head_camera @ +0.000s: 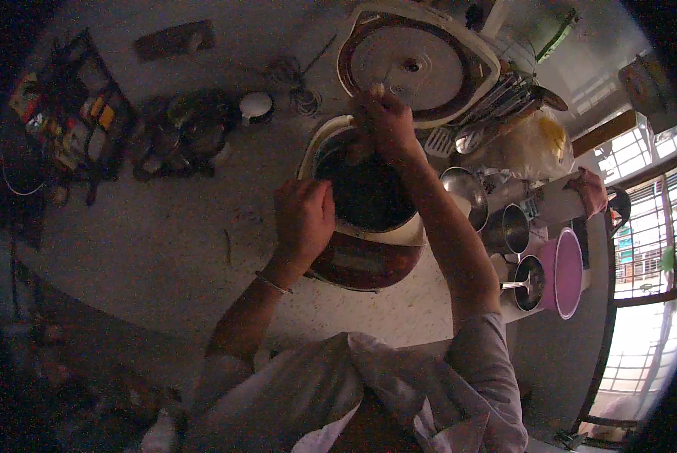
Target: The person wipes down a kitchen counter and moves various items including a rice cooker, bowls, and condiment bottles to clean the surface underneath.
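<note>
A rice cooker (372, 263) with a dark red front and a cream rim stands on the speckled counter, its round-plated lid (412, 68) raised at the back. The dark inner pot (366, 192) sits in it; its contents are too dim to make out. At the left rim of the cooker rests my left hand (307, 218), fingers bent over the edge. My right hand (386, 122) is above the back of the pot near the lid's hinge, its fingers pinched together around something small and pale that I cannot identify.
Steel ladles and a slotted turner (440, 141) lie right of the lid, beside a plastic bag (533, 147). Metal pots (514, 229) and a pink basin (565, 274) stand at the right. On the left are a rack of packets (83, 119), a dark cluttered heap (180, 133) and a white cup (255, 105).
</note>
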